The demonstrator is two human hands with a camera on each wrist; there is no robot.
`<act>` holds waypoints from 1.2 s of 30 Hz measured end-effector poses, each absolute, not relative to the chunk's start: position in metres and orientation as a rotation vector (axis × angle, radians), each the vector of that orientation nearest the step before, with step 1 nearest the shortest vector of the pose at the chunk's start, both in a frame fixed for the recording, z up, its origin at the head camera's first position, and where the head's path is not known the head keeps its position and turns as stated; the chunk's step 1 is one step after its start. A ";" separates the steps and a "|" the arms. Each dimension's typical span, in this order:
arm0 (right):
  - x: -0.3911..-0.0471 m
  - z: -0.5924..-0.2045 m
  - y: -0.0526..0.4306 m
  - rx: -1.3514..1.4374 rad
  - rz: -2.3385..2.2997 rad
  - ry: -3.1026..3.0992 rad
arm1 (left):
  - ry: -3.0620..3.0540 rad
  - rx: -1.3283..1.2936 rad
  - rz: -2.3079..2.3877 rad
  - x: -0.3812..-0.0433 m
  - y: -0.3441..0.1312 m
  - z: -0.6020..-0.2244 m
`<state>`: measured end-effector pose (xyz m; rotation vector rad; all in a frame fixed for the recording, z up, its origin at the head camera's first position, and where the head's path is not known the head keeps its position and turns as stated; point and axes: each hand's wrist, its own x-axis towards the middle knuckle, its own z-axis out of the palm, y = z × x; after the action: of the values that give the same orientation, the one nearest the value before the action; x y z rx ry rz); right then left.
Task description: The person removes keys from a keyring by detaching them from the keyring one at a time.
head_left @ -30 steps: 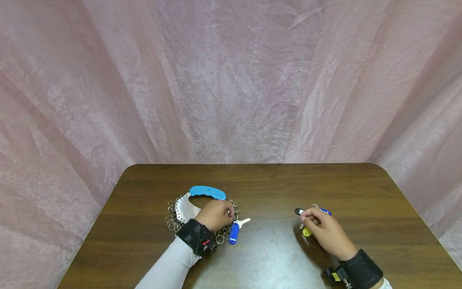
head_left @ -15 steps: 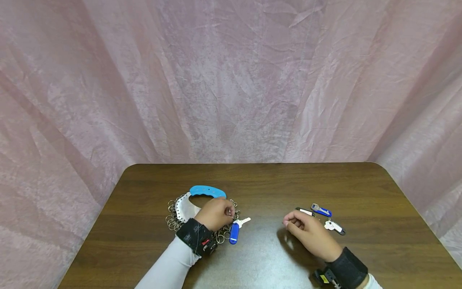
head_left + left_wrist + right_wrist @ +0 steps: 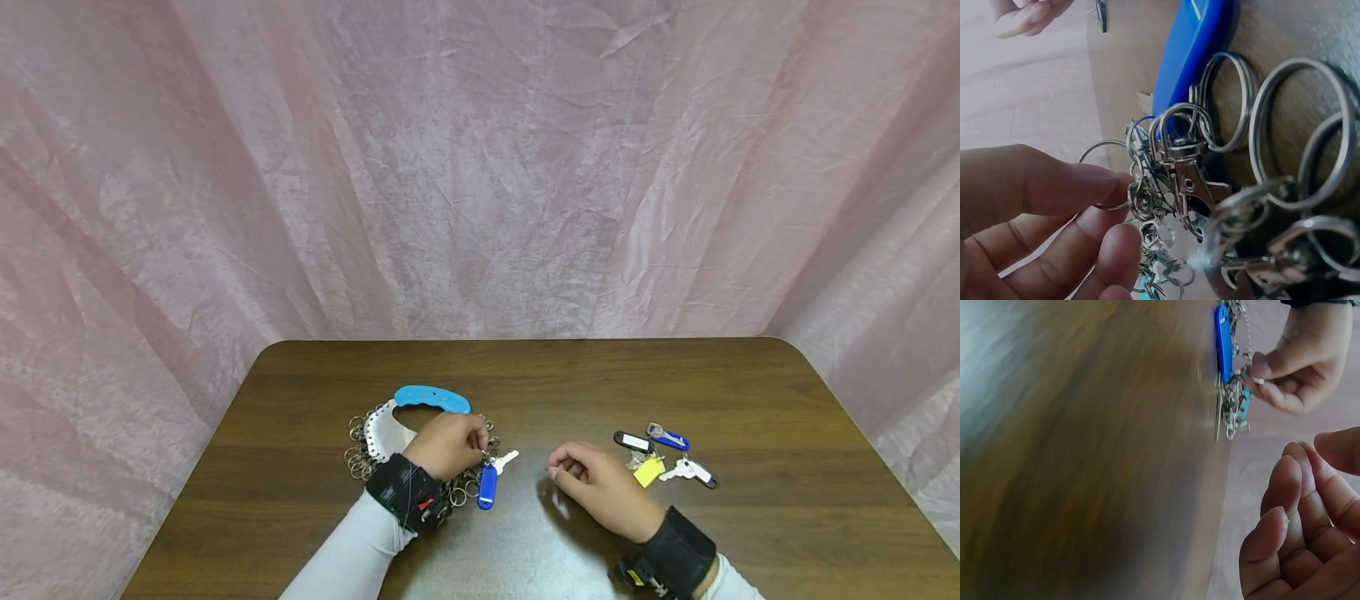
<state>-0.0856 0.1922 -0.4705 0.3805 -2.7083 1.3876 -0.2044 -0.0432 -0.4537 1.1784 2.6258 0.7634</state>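
Note:
My left hand (image 3: 450,442) pinches a thin metal ring (image 3: 1102,143) between thumb and fingers, seen close up in the left wrist view. The ring hangs from a key carrier, a white curved plate (image 3: 382,437) with a blue handle (image 3: 432,397) and many rings and snap clips (image 3: 1188,181) along its edge. Just right of those fingers lies a blue key tag (image 3: 487,488) with a silver key (image 3: 507,461). Over the table to the right, my right hand (image 3: 600,492) holds nothing, its fingers loosely bent, as the right wrist view (image 3: 1300,512) fingers show.
Right of my right hand lie tagged keys: a black tag (image 3: 632,442), a blue tag (image 3: 670,437), a yellow tag (image 3: 648,472) and a dark tag (image 3: 703,475) with a silver key. The brown table (image 3: 540,375) ends at a pink curtain (image 3: 480,208).
My right hand has moved left, away from the loose tagged keys, uncovering them. The left hand stays in place; the blue-tagged key beside it has shifted slightly.

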 end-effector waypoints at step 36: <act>-0.125 -0.477 0.129 0.458 1.214 -2.765 | 2.557 1.142 0.855 -0.206 -0.045 -0.444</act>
<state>-0.1253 0.1292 -0.4768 0.4575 -2.7654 1.2139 -0.2060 -0.0449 -0.4438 1.1420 2.5566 0.8553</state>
